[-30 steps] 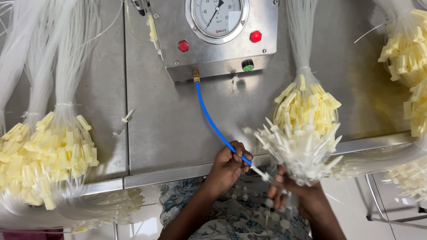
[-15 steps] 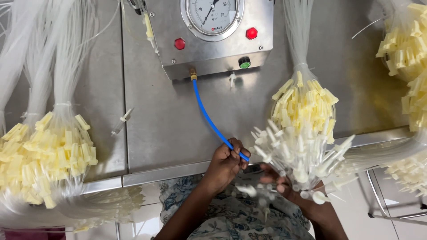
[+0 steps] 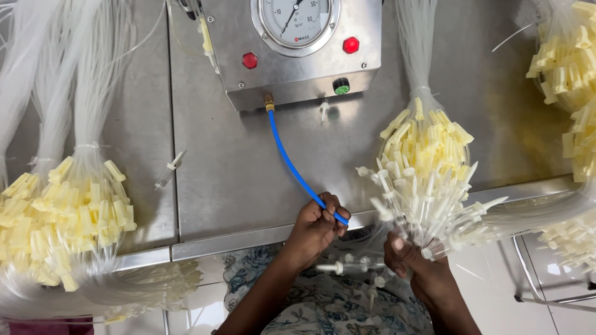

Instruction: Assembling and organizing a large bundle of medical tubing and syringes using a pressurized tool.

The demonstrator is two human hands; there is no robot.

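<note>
**Hands at front edge of bench**

I see left hand [image 3: 316, 226] curled tight around the blue hose [image 3: 292, 167] end, at the bench [image 3: 211, 186] front edge. Right hand [image 3: 413, 263] pinches a bundle of white tubes [image 3: 422, 205], just beside it. Farther back: gauge box [image 3: 298, 49], hose plugged into its underside.

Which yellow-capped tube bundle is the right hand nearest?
The middle bundle, right of the gauge box; the right hand grips white tube ends just below it. Others sit at the far edges.
</note>
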